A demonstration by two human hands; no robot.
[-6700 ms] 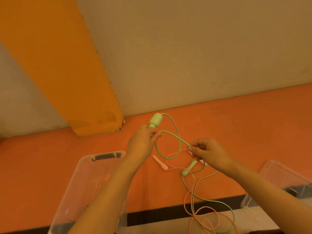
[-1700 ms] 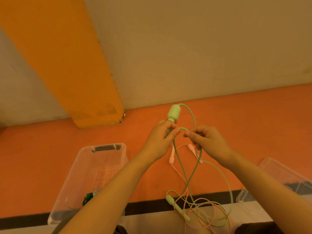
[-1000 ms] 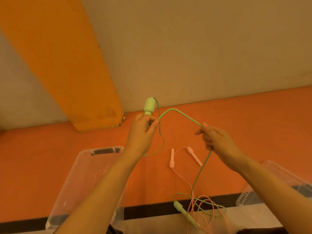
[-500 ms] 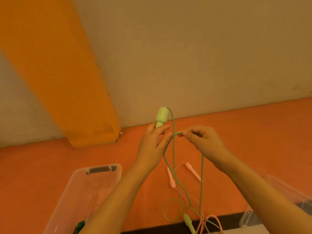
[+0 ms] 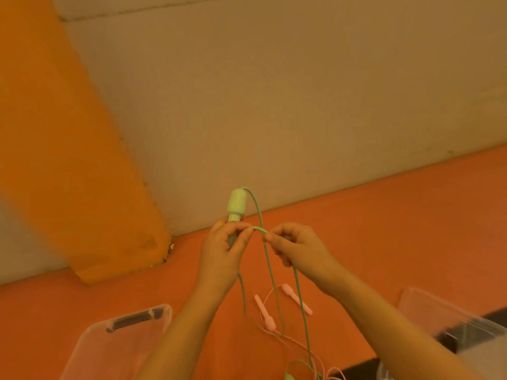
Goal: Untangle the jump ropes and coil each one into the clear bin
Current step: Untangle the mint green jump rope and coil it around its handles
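My left hand (image 5: 222,253) grips the green jump rope handle (image 5: 236,204), which sticks up above my fist. My right hand (image 5: 297,246) pinches the green cord (image 5: 271,272) close to the left fingertips. Loops of that cord hang down between my forearms toward the floor. The pink jump rope lies on the orange floor below, its two handles (image 5: 265,314) side by side and its cord trailing to the bottom edge. The clear bin (image 5: 129,333) stands at lower left under my left forearm.
A second clear container (image 5: 433,311) stands at lower right. A beige wall rises behind, with an orange pillar (image 5: 68,160) on the left. A dark strip (image 5: 472,327) crosses the floor at lower right.
My hands have drawn closer together, and the right hand has fed another loop of green cord toward the left hand. The view has tilted up slightly.
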